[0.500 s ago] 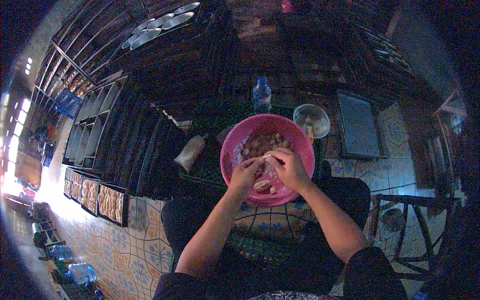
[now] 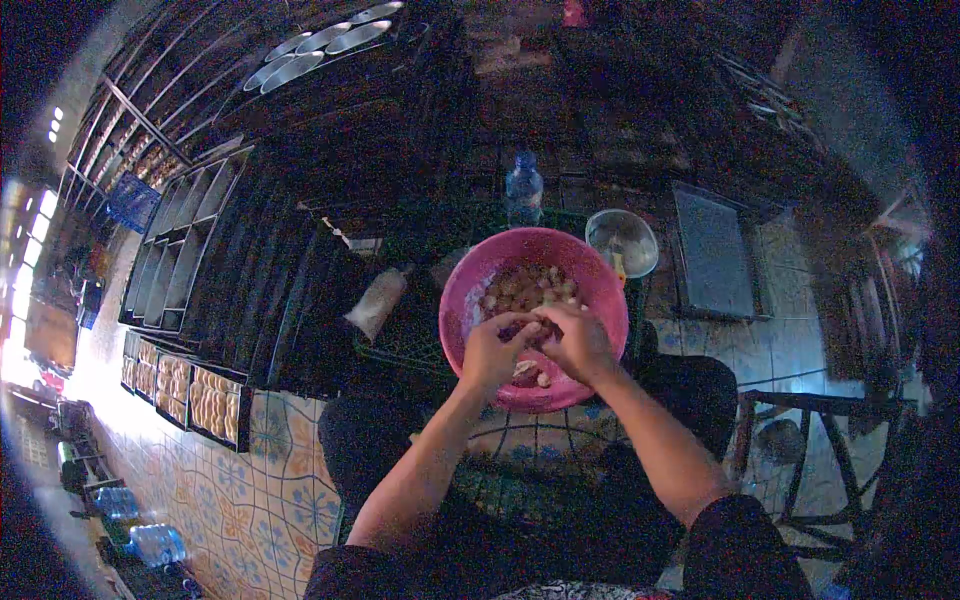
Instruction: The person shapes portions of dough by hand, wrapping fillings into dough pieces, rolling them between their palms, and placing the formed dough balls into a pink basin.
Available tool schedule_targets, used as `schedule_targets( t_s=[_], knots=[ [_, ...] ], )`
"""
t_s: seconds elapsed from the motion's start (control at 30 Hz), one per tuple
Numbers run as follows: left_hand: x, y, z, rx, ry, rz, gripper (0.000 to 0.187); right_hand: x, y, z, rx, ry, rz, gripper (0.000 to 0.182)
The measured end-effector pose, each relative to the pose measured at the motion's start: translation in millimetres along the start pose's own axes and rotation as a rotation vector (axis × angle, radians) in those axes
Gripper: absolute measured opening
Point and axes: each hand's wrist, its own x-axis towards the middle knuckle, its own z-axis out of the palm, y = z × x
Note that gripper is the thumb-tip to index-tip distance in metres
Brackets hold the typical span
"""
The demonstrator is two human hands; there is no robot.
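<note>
A round pink basin (image 2: pixel 460 352) sits in front of me, between my knees. Inside it lies a heap of small brownish and pale rounded pieces (image 2: pixel 520 288), too dim to name. Closer to the near wall are a few whitish bits (image 2: pixel 525 372). My left hand (image 2: pixel 493 350) hovers over the basin with its fingers bent and pinched together. My right hand (image 2: pixel 575 340) meets it fingertip to fingertip, also closed. Whatever is between the fingers is hidden.
Behind the basin stands a clear plastic bottle (image 2: pixel 524 190); a metal bowl (image 2: pixel 640 262) holds something yellow-handled. A filled plastic bag (image 2: pixel 378 302) lies left on a dark crate. Trays of pale bread-like rolls (image 2: pixel 212 402), a flat metal tray (image 2: pixel 715 255) and water jugs (image 2: pixel 157 545) surround me.
My fingers have drawn closer together, and the whitish piece seen between them before is now covered. The basin stays in place; the view has shifted slightly.
</note>
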Motion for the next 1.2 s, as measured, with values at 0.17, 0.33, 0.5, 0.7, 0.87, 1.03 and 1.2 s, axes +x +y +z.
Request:
schedule_targets(
  t_s=[0.17,0.33,0.5,0.7,0.87,1.03,1.2],
  knots=[
    [1.2,7.6,-3.3,0.136,0.335,0.012,0.022,11.2,-21.6,-11.7,0.205,-0.142,0.173,0.037],
    [2.6,10.2,-1.9,0.099,0.143,-0.054,0.023,9.1,-20.5,-16.8,0.061,-0.062,0.081,0.031],
    [2.1,15.9,-9.5,0.063,0.046,-0.195,0.024,10.1,-31.9,-19.9,0.055,-0.047,0.106,0.030],
    [11.5,-14.9,-5.1,-0.371,0.152,-0.273,0.027,18.5,-39.6,-19.4,0.522,-0.160,0.512,0.026],
    [8.6,-2.5,-3.7,-0.007,0.379,0.150,0.026,16.2,-29.1,-18.3,0.490,-0.145,0.457,0.028],
    [-4.0,3.9,7.0,-0.203,0.175,-0.189,0.028,15.5,-17.2,-19.2,0.403,-0.078,0.397,0.030],
    [0.1,-20.1,23.3,-0.546,0.165,-0.359,0.027,16.7,-16.7,-23.2,0.385,-0.093,0.297,0.035]
  ],
)
